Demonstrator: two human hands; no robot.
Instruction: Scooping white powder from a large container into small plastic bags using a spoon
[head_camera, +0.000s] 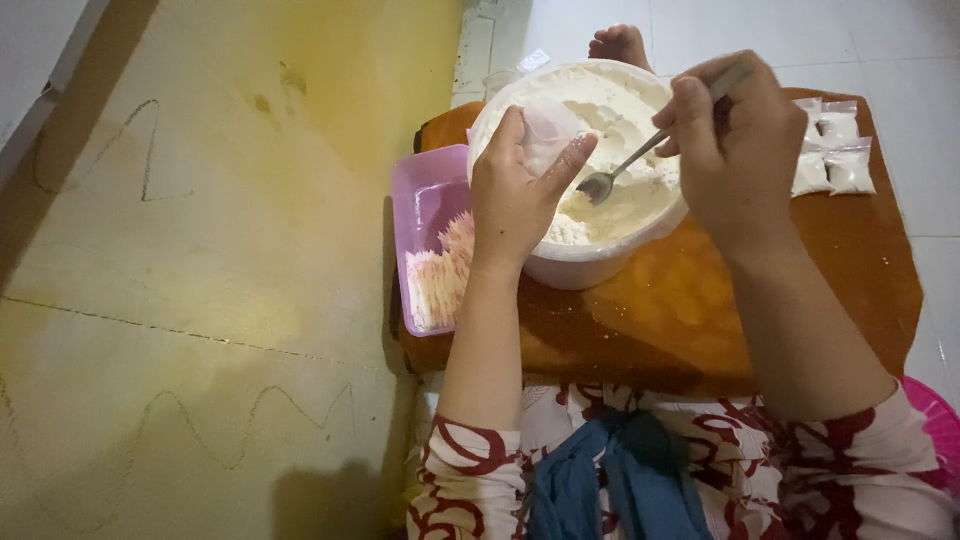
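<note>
A: Hands?
B: Left hand (515, 195) pinches a small clear plastic bag (548, 132) above the white tub of flour (590, 255). Right hand (735, 140), fisted, grips a metal spoon (612, 175), bowl dipped toward the flour.
A: Around?
B: Purple container (425, 200) left, filled packets (832, 155) right, brown board (860, 260).

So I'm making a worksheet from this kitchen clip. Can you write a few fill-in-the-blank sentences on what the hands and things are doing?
1. The right hand holds a metal ____ over the white tub.
2. The left hand holds a small clear ____ above the powder.
3. The lidless box beside the tub is ____ in colour.
4. Filled packets lie on the brown ____ to the right.

Missing words: spoon; bag; pink; board
</note>
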